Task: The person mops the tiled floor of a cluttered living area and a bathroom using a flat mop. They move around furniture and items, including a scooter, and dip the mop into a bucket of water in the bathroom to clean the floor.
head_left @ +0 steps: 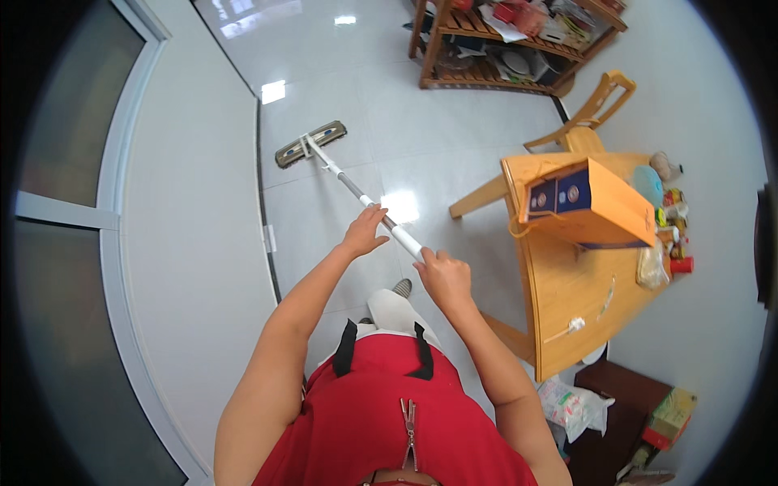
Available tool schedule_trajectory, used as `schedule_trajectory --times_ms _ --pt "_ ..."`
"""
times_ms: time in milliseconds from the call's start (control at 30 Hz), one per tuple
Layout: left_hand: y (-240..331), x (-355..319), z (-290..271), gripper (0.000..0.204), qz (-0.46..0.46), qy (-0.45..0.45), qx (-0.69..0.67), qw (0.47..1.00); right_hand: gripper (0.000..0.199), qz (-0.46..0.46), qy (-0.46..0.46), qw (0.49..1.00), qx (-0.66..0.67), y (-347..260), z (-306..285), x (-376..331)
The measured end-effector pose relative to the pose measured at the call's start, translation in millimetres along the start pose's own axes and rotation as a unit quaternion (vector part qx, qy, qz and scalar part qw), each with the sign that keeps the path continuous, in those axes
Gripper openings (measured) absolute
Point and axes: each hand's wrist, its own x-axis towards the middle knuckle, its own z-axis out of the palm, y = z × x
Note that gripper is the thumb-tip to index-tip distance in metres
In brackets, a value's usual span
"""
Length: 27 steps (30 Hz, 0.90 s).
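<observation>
A flat mop (310, 144) is observed on the glossy white tiled floor (454, 121), its rectangular head lying flat against the tiles close to the dark threshold strip along the left wall. The long handle (356, 193) is seen to run diagonally from the head back toward the person, metallic and dark in its middle section and white at the upper grip.

The left hand (364, 232) is closed loosely around the handle at the lower end of the white grip, the fingers curled over the shaft. The right hand (442, 275) is clamped on the top end of the handle, nearer the body, with the thumb side uppermost. Both hands are thus set on the same shaft, a little apart.

The mop is judged to be light and stiff: a thin rigid tube with a pivoting flat head. The smooth grip could turn in a loose hold, so the two-point hold already taken, one hand at the end and one further down, is judged the sound place to grasp it. The floor appears polished and may be slippery if wetted.

To the right, a wooden table (567, 283) is noted, bearing an orange and blue paper bag (596, 206) and small containers at its far edge. A wooden chair (596, 109) and a wooden shelf (502, 49) are noted beyond.
</observation>
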Motion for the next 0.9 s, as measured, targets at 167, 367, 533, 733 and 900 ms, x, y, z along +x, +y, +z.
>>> schedule_trajectory --times_ms 167,367,533,733,900 --pt "-33 42 -31 0.060 -0.060 -0.071 0.067 0.993 0.025 -0.059 -0.040 0.996 0.052 -4 46 59" --pt "-56 74 -38 0.032 0.013 -0.057 0.077 0.995 0.024 -0.085 -0.090 0.992 0.034 0 -20 63" --pt "-5 101 -45 0.017 0.161 -0.192 -0.012 0.968 0.030 -0.048 -0.147 0.987 0.034 16 -136 73" --pt "9 107 -129 0.024 0.284 -0.271 -0.111 0.913 0.045 0.145 -0.186 0.961 0.143 -53 -213 131" --pt "-37 137 -171 0.033 0.331 -0.241 -0.125 0.904 0.045 0.209 -0.159 0.960 0.101 -110 -208 184"
